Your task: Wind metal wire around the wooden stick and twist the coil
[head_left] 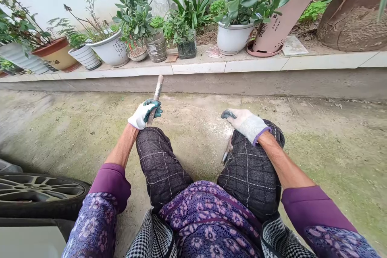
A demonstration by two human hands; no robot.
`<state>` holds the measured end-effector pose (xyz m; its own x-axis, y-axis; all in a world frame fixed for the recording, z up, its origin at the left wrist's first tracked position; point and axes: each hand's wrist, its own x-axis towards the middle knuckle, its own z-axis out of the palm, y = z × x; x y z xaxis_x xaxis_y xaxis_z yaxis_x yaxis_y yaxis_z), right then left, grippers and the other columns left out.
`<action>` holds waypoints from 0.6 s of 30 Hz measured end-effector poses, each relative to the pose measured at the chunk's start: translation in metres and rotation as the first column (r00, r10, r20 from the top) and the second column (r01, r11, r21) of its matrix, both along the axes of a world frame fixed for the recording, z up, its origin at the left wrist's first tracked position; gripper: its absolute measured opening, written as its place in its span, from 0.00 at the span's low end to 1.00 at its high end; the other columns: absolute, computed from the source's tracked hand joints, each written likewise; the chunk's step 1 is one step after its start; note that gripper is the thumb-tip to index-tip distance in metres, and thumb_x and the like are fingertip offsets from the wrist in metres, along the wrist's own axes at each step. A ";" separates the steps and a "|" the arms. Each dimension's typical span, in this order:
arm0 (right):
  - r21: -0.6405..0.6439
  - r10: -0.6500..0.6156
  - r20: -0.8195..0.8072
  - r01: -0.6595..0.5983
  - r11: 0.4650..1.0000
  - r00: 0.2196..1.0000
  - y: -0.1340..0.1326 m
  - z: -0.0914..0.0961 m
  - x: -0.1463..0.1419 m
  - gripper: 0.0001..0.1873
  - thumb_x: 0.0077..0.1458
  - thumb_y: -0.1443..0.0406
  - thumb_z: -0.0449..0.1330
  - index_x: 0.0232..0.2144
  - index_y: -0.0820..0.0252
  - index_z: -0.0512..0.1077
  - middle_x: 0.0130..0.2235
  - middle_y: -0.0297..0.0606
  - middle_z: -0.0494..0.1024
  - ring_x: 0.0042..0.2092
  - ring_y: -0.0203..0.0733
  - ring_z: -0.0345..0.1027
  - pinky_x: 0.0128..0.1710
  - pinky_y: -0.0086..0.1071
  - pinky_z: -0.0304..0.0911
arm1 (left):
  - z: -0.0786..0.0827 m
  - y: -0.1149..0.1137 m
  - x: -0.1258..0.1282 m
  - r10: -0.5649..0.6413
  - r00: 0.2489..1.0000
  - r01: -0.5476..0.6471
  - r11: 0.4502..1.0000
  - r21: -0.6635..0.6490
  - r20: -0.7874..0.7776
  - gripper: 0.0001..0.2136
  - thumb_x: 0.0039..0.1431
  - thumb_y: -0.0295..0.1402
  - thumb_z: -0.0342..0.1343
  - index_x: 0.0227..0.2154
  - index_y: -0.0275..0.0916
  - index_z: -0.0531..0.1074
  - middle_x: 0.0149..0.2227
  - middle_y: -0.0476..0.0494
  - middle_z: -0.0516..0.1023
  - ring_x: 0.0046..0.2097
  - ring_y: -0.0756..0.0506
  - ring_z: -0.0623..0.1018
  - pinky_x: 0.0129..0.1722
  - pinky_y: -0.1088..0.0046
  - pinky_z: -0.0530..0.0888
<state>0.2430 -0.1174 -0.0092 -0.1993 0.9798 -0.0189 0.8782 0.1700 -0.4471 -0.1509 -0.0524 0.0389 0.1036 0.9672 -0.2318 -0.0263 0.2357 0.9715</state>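
Observation:
I am seated with both knees up over a concrete yard floor. My left hand [144, 113], in a white glove with green fingertips, is closed round a long pale stick [157, 90] that points away toward the ledge. My right hand [245, 123], in a white glove with grey fingertips, rests on my right knee with its fingers curled. A thin metal tool [226, 154] hangs down between my knees just below that hand. Whether the hand grips it I cannot tell. A fine thread or wire seems to run from the stick toward the right hand.
A raised tiled ledge [256, 64] crosses the far side, lined with several potted plants, among them a white pot [232, 38] and a tall pink pot [284, 12]. A car wheel [39, 193] lies at the lower left. The mossy concrete floor [332, 141] stretches to the right.

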 end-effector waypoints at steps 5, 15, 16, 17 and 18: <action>0.013 0.018 0.016 -0.018 1.000 1.000 0.000 -0.001 -0.001 0.15 0.60 0.65 0.51 0.42 0.56 0.77 0.42 0.41 0.82 0.42 0.46 0.75 0.40 0.32 0.63 | -0.001 -0.001 0.011 0.071 0.997 -0.071 0.997 -0.003 -0.026 0.22 0.42 0.30 0.71 0.34 0.39 0.62 0.34 0.50 0.76 0.33 0.45 0.83 0.29 0.72 0.80; -0.040 0.055 0.052 -0.053 0.998 0.997 -0.004 0.006 -0.003 0.16 0.61 0.64 0.50 0.44 0.57 0.76 0.42 0.41 0.82 0.40 0.44 0.74 0.39 0.31 0.61 | -0.009 0.005 0.019 0.150 0.981 -0.156 0.987 -0.041 -0.125 0.18 0.46 0.26 0.68 0.35 0.37 0.63 0.36 0.43 0.79 0.29 0.45 0.82 0.25 0.72 0.79; -0.043 0.055 0.051 -0.053 0.998 0.997 -0.004 0.006 -0.003 0.16 0.61 0.64 0.50 0.45 0.57 0.76 0.42 0.41 0.82 0.41 0.44 0.74 0.39 0.31 0.61 | -0.010 0.005 0.021 0.169 0.976 -0.173 0.985 -0.012 -0.136 0.18 0.46 0.25 0.68 0.34 0.37 0.63 0.35 0.43 0.79 0.30 0.45 0.82 0.27 0.72 0.80; -0.047 0.053 0.048 -0.051 0.998 0.997 -0.004 0.006 -0.003 0.16 0.61 0.64 0.51 0.45 0.57 0.76 0.42 0.41 0.82 0.41 0.44 0.73 0.39 0.31 0.61 | -0.011 0.006 0.023 0.184 0.971 -0.183 0.983 0.020 -0.155 0.18 0.45 0.24 0.68 0.32 0.37 0.62 0.34 0.43 0.78 0.31 0.45 0.82 0.28 0.71 0.80; -0.050 0.048 0.043 -0.046 0.998 0.998 -0.003 0.006 -0.003 0.16 0.61 0.64 0.51 0.45 0.58 0.76 0.42 0.41 0.82 0.41 0.45 0.73 0.39 0.32 0.61 | -0.012 0.007 0.025 0.197 0.964 -0.191 0.980 0.052 -0.181 0.18 0.44 0.23 0.68 0.31 0.37 0.62 0.33 0.44 0.78 0.32 0.45 0.82 0.29 0.71 0.81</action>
<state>0.2395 -0.1209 -0.0036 -0.2433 0.9670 -0.0758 0.8886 0.1909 -0.4171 -0.1262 -0.0451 0.0266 -0.1282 0.9722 -0.1958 0.1117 0.2103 0.9712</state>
